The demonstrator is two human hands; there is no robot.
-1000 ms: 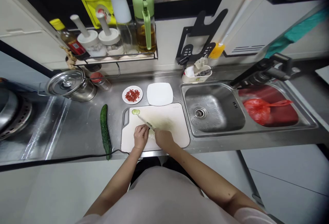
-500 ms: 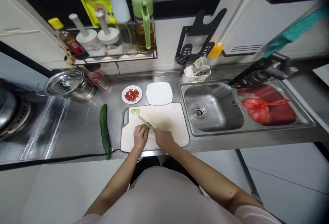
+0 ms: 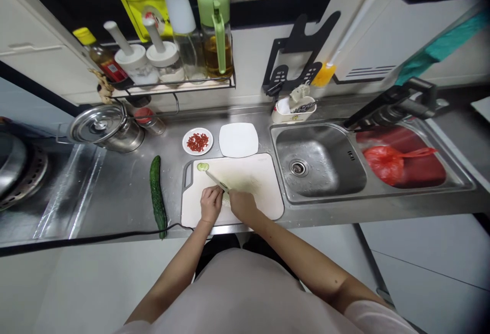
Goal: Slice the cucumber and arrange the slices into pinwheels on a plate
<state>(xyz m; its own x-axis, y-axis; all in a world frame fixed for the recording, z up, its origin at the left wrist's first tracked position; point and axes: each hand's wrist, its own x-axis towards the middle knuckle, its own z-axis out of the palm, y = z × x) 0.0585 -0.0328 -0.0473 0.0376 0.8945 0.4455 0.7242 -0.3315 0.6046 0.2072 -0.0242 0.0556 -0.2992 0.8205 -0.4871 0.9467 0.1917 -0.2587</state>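
On the board (image 3: 268,191) — right fingers (image 3: 235,201) grip a knife (image 3: 214,178), left fingers (image 3: 213,194) curled, contents unclear.

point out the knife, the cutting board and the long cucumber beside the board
knife (image 3: 214,179): head view, on the blade
cutting board (image 3: 269,186): head view, on its bare surface, right of the hands
long cucumber (image 3: 157,196): head view, near the middle of its length
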